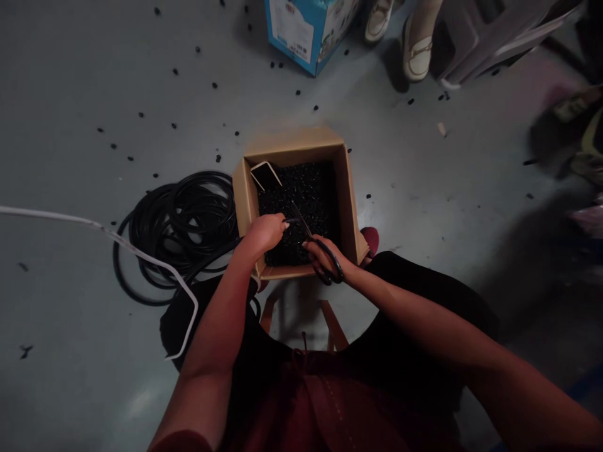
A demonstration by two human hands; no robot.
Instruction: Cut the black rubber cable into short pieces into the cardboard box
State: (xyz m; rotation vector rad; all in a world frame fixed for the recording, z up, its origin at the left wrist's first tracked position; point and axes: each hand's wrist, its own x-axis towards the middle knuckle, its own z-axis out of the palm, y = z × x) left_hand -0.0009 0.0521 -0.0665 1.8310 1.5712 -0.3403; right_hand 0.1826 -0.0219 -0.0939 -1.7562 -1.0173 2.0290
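Note:
An open cardboard box (349,207) stands between my legs, its bottom covered with many small black pieces (306,182). Over its left part my left hand (270,231) is closed on a black hose, whose short end sticks out past the fingers toward the scissors. My right hand (323,251) grips black-handled scissors (335,267) at the box's near right corner, the blades pointing up and left over the pieces. A dark rectangular object with a pale edge (266,176) leans in the box's far left corner.
Coiled black hose (136,232) lies on the floor left of the box. A white cable (141,253) crosses the left side. Beyond are a blue carton (294,34), a person's shoes (419,59) and a grey stool (475,44). Small black pieces dot the floor.

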